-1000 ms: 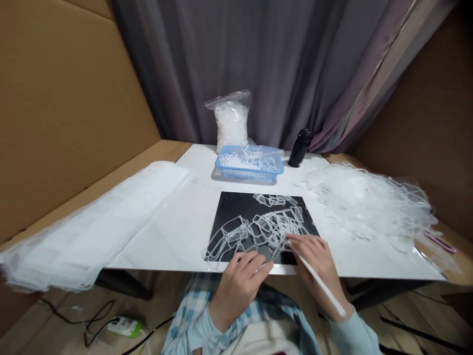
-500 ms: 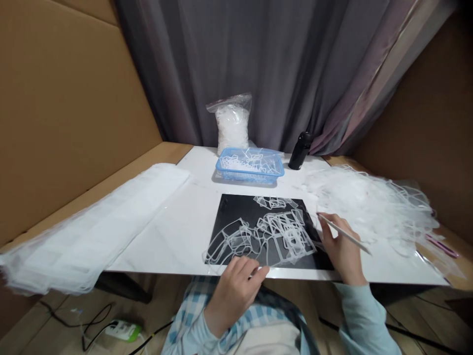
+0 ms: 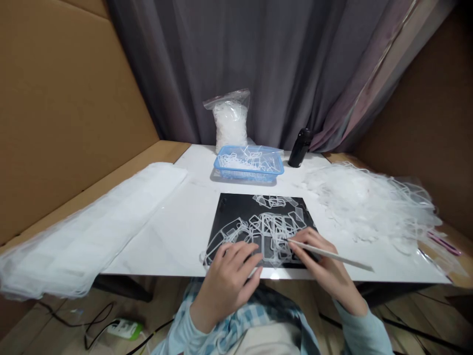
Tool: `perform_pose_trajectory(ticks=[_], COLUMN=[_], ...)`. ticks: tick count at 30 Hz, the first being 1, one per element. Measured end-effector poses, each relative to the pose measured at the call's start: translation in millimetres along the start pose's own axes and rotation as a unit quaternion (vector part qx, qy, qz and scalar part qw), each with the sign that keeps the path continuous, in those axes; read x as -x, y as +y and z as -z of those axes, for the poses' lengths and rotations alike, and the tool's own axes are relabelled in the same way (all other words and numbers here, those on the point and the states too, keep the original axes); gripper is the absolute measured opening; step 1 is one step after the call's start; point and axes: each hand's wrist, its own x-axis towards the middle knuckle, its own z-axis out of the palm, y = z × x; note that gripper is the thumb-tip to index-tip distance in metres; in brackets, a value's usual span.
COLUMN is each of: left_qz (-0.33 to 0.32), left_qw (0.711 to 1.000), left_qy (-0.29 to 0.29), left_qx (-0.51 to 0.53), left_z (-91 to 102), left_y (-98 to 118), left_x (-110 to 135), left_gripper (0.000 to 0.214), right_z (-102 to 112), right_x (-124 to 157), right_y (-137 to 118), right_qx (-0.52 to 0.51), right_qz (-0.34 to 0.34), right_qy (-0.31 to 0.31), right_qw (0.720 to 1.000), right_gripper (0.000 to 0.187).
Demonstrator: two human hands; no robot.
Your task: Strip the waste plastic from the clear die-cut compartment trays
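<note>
A black mat [image 3: 236, 204] lies at the table's front, with thin translucent plastic frames [image 3: 273, 229] tangled across it. My right hand [image 3: 321, 256] is closed on a slim white pen-like tool [image 3: 340, 256]. The tool's dark tip is among the frames on the mat's right half; its exact kind is unclear. My left hand [image 3: 234, 271] rests at the mat's front edge over the frames on the left side. Its fingers are bent and apart, and the frames beneath are partly covered. A smaller group of frames [image 3: 275, 201] lies along the mat's back edge.
A blue basket [image 3: 249, 173] of white frames stands behind the mat, before a filled zip bag [image 3: 231, 123]. A black bottle [image 3: 300, 148] is to its right. Translucent sheets [image 3: 96, 222] lie left; a loose plastic heap [image 3: 369, 202] and pink-handled tool [image 3: 443, 244] lie right.
My right hand has moved left with the white tool, from beside the mat to over the frames. My left hand has shifted slightly left and its fingers have spread.
</note>
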Motion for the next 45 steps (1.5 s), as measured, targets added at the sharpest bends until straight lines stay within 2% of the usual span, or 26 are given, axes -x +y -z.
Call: perform_pose_trajectory(ticks=[3,5,11,20,23,26,29,31,34,40,45], left_qz=[-0.046,-0.055,-0.064,-0.043,-0.028,-0.016,-0.006,-0.002,0.002,0.012,0.033], left_qw=[0.998,0.996,0.997,0.997,0.997,0.997,0.997,0.996,0.995,0.993,0.989], left_qy=[-0.040,-0.046,-0.012,-0.033,-0.046,-0.054,-0.056,-0.057,-0.054,-0.040,-0.046], left_qx=[0.028,0.044,0.047,0.052,0.050,0.052,0.057,0.065,0.081,0.110,0.133], left_z=[-6.8,-9.4,-11.9,-13.2,-12.6,-12.0,-12.1,-12.5,-13.4,-13.5,-11.3], left_y=[2,0,-5,-4,-4,-3,-3,-3,-4,-4,-3], left_x=[1,3,9,10,10,9,9,9,10,12,11], left_gripper=[0.019,0.020,0.022,0.023,0.023,0.025,0.026,0.027,0.027,0.030,0.030], right_z=[-13,-21,-31,-34,-37,-44,-50,-49,-36,-1,8], right_x=[2,6,14,14,15,17,17,13,4,-12,-16], right_y=[-12,-14,-9,-8,-9,-10,-7,-4,4,33,51], right_qx=[-0.032,-0.036,0.000,0.058,0.119,0.205,0.249,0.262,0.280,0.317,0.327], right_qz=[0.015,0.022,0.022,0.071,0.107,0.168,0.182,0.170,0.149,0.061,0.021], right_qy=[-0.075,-0.099,-0.082,-0.094,-0.094,-0.062,-0.023,-0.006,0.024,0.153,0.191], right_qw=[0.997,0.994,0.996,0.991,0.983,0.962,0.951,0.950,0.948,0.934,0.925], right_gripper=[0.018,0.018,0.016,0.012,0.016,0.021,0.024,0.025,0.023,0.020,0.025])
